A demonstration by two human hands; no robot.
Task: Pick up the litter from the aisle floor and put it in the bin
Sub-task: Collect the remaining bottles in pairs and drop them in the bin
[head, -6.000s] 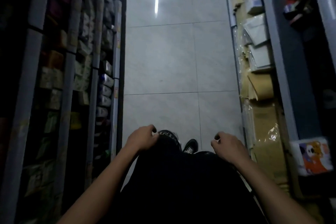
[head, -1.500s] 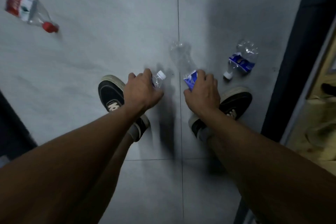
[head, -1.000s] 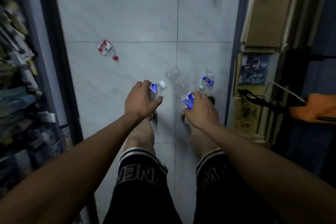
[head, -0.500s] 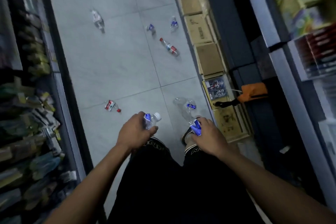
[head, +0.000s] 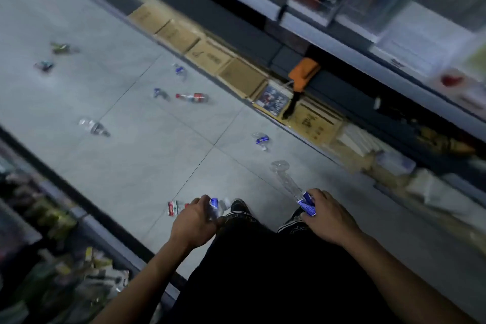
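Observation:
My left hand (head: 194, 223) grips a small blue-labelled plastic bottle (head: 216, 206) with a white cap. My right hand (head: 328, 216) grips a long clear blue-labelled bottle (head: 288, 179) by its label end, the body pointing away from me. Both hands hang in front of my thighs. More litter lies on the grey tile floor: a red-and-white labelled bottle (head: 175, 208) just left of my left hand, a crushed blue-labelled bottle (head: 261, 139), a red-labelled bottle (head: 193, 97), a clear bottle (head: 93, 127) and several further off. No bin is in view.
Shelving with packaged goods (head: 52, 258) lines the left side of the aisle. On the right, cardboard boxes (head: 242, 76) stand along the floor under dark shelves, with an orange object (head: 303, 73) hanging from a shelf. My shoes (head: 238, 206) show between my hands.
The view has swung and tilted to the right, showing more of the right shelves. Both hands still hold their bottles and stay in front of my legs.

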